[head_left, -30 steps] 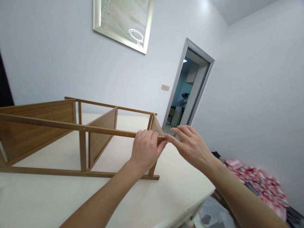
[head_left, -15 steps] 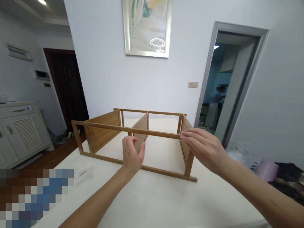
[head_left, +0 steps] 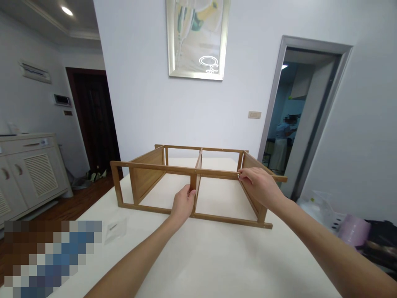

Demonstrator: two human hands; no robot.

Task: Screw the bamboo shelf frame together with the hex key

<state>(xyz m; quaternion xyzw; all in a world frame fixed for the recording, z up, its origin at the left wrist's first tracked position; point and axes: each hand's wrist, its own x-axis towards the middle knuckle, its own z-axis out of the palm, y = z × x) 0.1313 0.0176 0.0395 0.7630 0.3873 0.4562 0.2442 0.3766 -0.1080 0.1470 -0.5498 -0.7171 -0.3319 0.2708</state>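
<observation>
A wooden shelf rack (head_left: 161, 167) lies on its side on a white table, its slatted boards standing upright between the rails. My left hand (head_left: 182, 203) is closed around the short middle post on the near side, thumb toward me. At the near upper rail, right of the middle post, my right hand (head_left: 260, 184) has its fingertips pinched together. A tiny pale glint shows at those fingertips, too small to name. The right hand covers part of the rail and the right-hand board.
On the table (head_left: 198, 256) at left lies a clear plastic bag (head_left: 115, 230) with a small thin metal piece in it. A purple container (head_left: 353, 231) and dark items stand at right. Beyond the doorway is a person (head_left: 281, 140). A louvred cabinet (head_left: 34, 165) stands far left.
My left hand has gone from loosely curled beside the middle post to gripping it. My right hand stays by the upper rail, its fingers now more bent. The view has shifted slightly.
</observation>
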